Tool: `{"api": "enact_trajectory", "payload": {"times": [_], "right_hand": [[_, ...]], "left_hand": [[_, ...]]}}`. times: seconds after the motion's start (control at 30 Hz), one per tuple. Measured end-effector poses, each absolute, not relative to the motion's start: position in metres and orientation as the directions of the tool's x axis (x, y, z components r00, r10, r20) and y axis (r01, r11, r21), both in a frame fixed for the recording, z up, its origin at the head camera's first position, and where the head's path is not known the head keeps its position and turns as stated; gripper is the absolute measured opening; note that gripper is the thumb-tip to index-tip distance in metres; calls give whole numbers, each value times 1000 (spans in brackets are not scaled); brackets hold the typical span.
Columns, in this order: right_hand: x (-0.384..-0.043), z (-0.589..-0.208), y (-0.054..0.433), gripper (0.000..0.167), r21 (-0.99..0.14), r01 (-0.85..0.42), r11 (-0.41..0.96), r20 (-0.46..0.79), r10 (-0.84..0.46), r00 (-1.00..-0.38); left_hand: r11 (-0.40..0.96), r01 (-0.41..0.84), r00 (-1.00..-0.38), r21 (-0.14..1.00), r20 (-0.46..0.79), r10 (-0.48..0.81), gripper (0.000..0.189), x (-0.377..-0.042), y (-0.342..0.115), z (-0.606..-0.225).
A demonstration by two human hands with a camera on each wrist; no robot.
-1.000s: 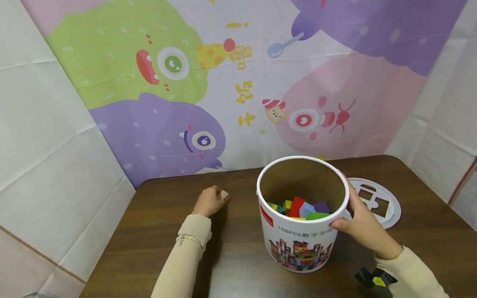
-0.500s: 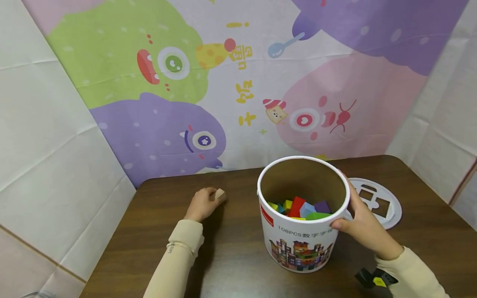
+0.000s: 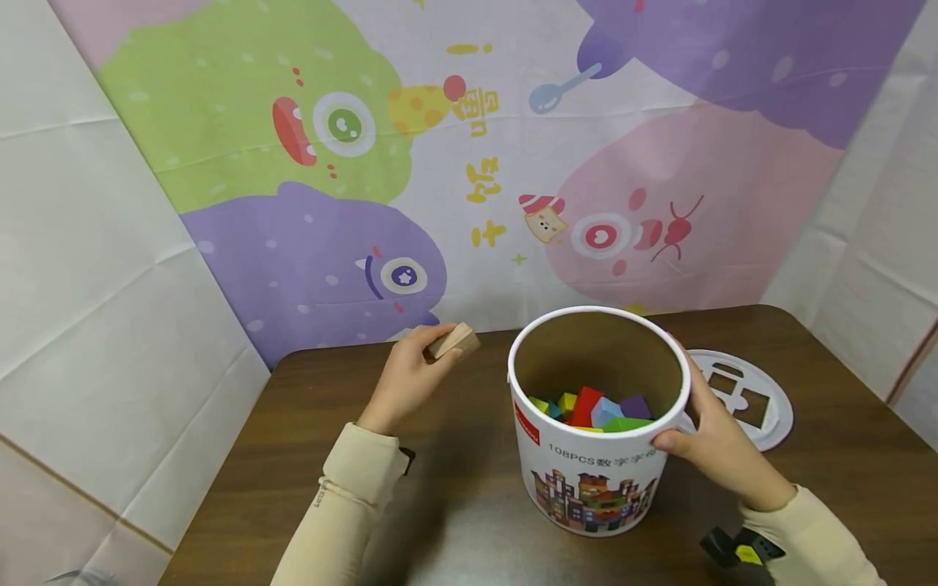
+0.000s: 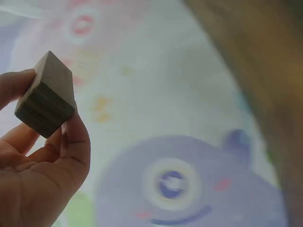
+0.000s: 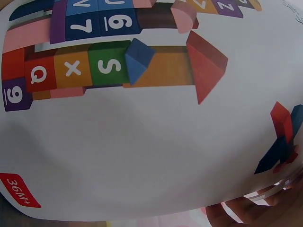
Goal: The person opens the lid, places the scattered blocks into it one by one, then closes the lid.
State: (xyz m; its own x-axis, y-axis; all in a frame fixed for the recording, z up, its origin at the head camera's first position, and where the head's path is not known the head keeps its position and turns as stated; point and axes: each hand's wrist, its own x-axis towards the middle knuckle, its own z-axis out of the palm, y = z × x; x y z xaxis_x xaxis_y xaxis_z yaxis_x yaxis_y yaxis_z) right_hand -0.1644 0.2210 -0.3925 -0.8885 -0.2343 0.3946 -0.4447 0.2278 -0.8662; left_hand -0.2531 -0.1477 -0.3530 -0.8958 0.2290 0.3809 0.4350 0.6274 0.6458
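Between thumb and fingers, my left hand pinches a plain wooden block, raised above the far left part of the table. Seen from the left wrist, the wooden block has a pale top and a darker end face, and the fingers support it from below. My right hand grips the rim of a white bucket on its right side, thumb outside. Several coloured blocks lie inside the bucket. In the right wrist view the printed bucket wall fills most of the picture.
A white lid with cut-out shapes lies on the brown table, behind and right of the bucket. A cartoon-printed sheet hangs at the table's back edge, with pale panels at the sides.
My left hand first drew slightly back left with the wooden block low at the table, then lifted it up and to the right. The right hand and bucket stay put.
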Motion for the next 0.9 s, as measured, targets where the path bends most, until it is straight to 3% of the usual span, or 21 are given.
{"api": "enact_trajectory", "payload": {"times": [0.33, 0.5, 0.73, 0.9], "right_hand": [[-164, -391, 221, 98, -862, -447, 241, 395, -233, -888], [-164, -392, 221, 98, -862, -446, 242, 394, -233, -889], [-165, -393, 222, 97, -861, -449, 238, 398, -234, -887], [-165, -393, 221, 97, -865, -442, 235, 390, -237, -890]], "left_hand": [[465, 557, -831, 688, 460, 313, 38, -222, -107, -300], [405, 616, -783, 676, 463, 416, 37, -212, -81, -286], [435, 694, -702, 574, 405, 586, 38, -208, -43, -280], [518, 744, -658, 423, 324, 680, 38, -211, -22, -280]]}}
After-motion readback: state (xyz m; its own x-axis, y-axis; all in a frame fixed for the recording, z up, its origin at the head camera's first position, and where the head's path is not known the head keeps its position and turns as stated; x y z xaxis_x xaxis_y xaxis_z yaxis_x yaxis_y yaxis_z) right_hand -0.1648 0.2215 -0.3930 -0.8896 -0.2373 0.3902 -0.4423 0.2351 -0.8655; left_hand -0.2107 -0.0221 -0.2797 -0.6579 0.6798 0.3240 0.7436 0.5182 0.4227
